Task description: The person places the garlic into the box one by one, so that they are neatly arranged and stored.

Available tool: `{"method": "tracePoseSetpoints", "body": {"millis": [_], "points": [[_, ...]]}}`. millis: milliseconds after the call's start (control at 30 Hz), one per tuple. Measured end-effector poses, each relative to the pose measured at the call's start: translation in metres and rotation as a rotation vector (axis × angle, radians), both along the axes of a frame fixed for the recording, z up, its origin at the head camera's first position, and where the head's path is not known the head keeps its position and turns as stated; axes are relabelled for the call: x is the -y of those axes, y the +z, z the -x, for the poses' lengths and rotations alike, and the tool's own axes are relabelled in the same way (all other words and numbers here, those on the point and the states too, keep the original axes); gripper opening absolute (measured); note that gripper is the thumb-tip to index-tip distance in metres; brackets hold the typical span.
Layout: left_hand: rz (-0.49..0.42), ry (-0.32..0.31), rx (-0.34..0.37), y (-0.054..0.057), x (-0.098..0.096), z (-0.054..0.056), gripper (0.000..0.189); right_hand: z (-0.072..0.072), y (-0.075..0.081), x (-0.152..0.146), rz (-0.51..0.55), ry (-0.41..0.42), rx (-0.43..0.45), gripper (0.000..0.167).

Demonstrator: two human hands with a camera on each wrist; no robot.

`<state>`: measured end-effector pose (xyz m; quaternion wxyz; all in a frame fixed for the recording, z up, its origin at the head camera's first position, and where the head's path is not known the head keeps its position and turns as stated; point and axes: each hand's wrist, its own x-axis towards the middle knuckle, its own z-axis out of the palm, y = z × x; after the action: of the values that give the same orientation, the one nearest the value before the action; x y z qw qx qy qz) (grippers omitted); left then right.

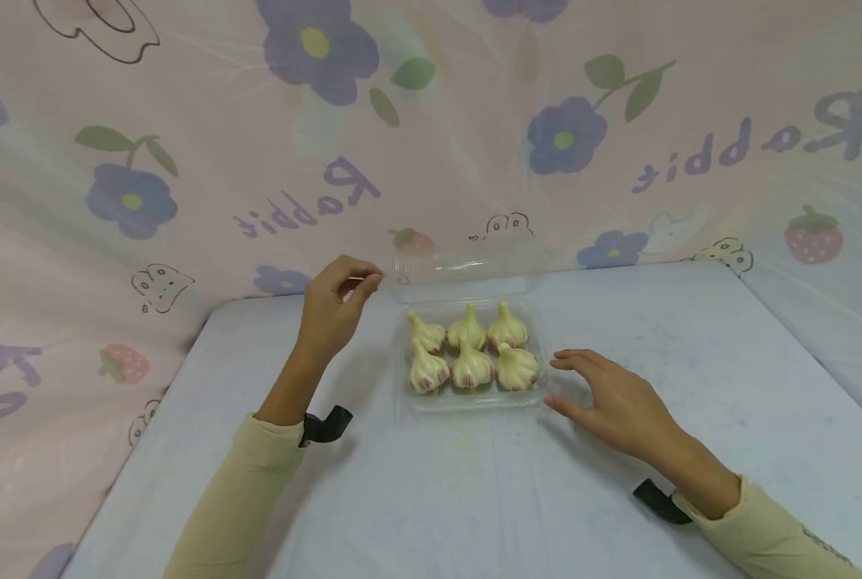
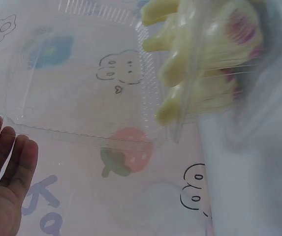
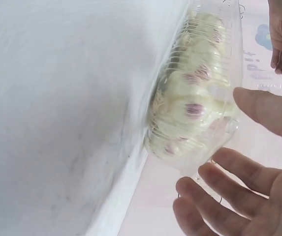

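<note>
A clear plastic clamshell box (image 1: 467, 404) stands on the table with its hinged lid (image 1: 467, 281) raised at the back. Several garlic bulbs (image 1: 472, 368), pale with purple streaks, sit inside in two rows. My left hand (image 1: 337, 301) pinches the lid's left edge between thumb and fingers; in the left wrist view the fingertips (image 2: 28, 147) meet the lid's corner. To the right of the box, my right hand (image 1: 615, 402) has its thumb and fingers spread around the near corner. Whether its fingertips touch the plastic, I cannot tell.
A white cloth covers the table (image 1: 431, 498). Behind and to the left hangs a pink curtain (image 1: 445, 145) printed with flowers, strawberries and rabbits. A dark strap end (image 1: 327, 425) sticks out at the left wrist, and another dark piece (image 1: 661, 503) at the right.
</note>
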<state>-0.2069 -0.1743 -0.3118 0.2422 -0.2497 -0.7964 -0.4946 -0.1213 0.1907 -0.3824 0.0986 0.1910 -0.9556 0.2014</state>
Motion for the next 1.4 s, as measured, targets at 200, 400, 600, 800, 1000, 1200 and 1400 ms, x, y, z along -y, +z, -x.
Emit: {"method": "tracePoseSetpoints", "body": {"millis": [200, 400, 600, 800, 1000, 1200, 1400], "points": [[0.107, -0.002, -0.061, -0.012, 0.004, -0.018, 0.009, 0.002, 0.006, -0.004, 0.022, -0.002, 0.025, 0.053], [0.242, 0.03, -0.106, -0.023, 0.009, -0.036, 0.01, 0.004, 0.02, -0.014, 0.16, -0.029, -0.065, 0.05], [0.283, 0.033, -0.147, -0.033, 0.012, -0.046, 0.012, 0.006, 0.026, -0.014, 0.285, 0.008, -0.262, 0.058], [0.299, 0.011, -0.173, -0.04, 0.01, -0.051, 0.013, 0.01, 0.03, -0.012, 0.306, 0.087, -0.331, 0.053], [0.336, 0.004, -0.18, -0.044, 0.011, -0.056, 0.015, 0.011, 0.03, -0.008, 0.298, 0.1, -0.333, 0.036], [0.367, -0.015, -0.169, -0.052, 0.013, -0.062, 0.016, 0.009, 0.023, -0.01, 0.276, 0.117, -0.3, 0.03], [0.403, -0.033, -0.217, -0.062, 0.015, -0.064, 0.017, 0.009, 0.012, -0.013, 0.275, 0.163, -0.293, 0.033]]}}
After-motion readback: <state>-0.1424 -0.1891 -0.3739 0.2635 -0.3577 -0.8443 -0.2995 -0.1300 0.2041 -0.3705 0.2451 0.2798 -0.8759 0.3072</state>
